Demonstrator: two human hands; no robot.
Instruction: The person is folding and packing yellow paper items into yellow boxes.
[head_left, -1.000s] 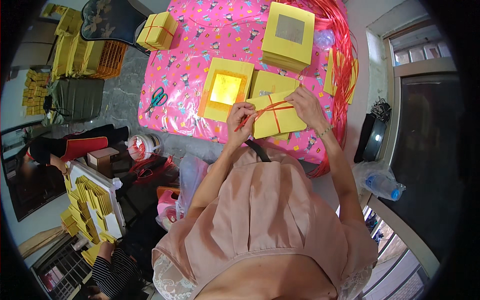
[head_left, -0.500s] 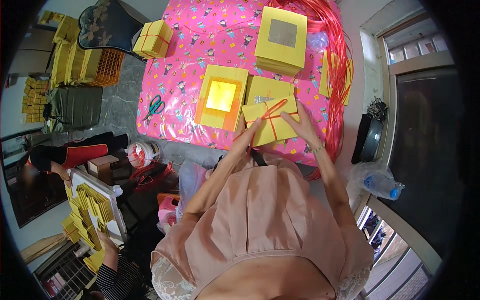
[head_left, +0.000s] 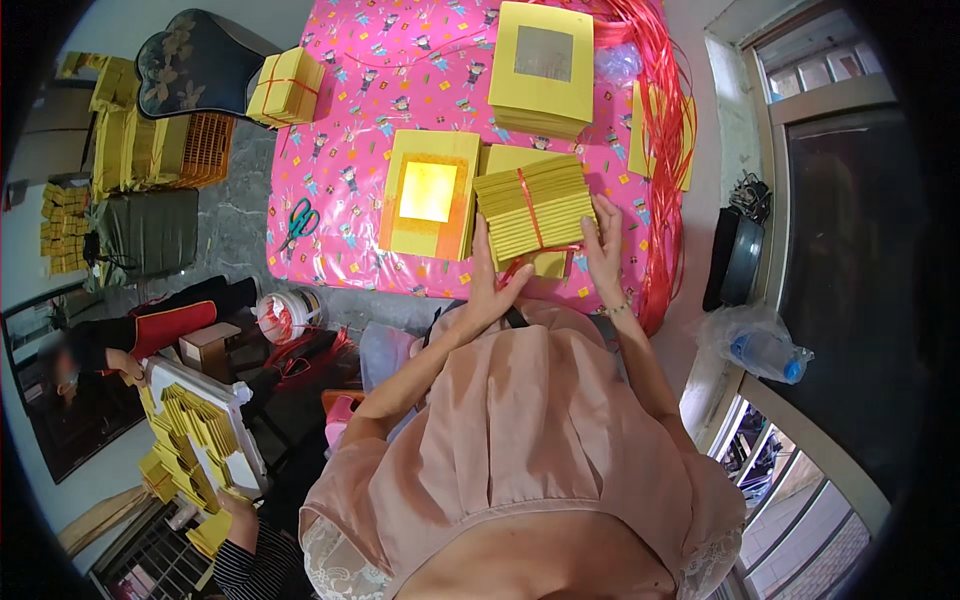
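Between my hands is a bundle of yellow paper (head_left: 533,208), tied round with red plastic string. Its layered edges face up, and one strand crosses them near the middle. My left hand (head_left: 490,288) grips the bundle's left side, thumb toward its near edge. At the right end my right hand (head_left: 603,252) presses its fingers against the paper. Red string ends (head_left: 565,248) trail by the near edge. Beneath the bundle lie more yellow sheets (head_left: 548,266), mostly covered. Just left of it sits a yellow paper stack (head_left: 428,240) with an orange patch and a shiny gold square on top.
Green-handled scissors (head_left: 299,222) lie on the pink patterned tablecloth (head_left: 345,262). A tall yellow paper stack (head_left: 545,100) and a tied bundle (head_left: 288,88) stand farther back. Red string (head_left: 660,200) hangs along the right edge. Two people work at a white board (head_left: 215,440) lower left.
The bundle has been turned over from its knotted face, so its layered edges now face up. Both hands have shifted along its sides. The whole view has moved slightly.
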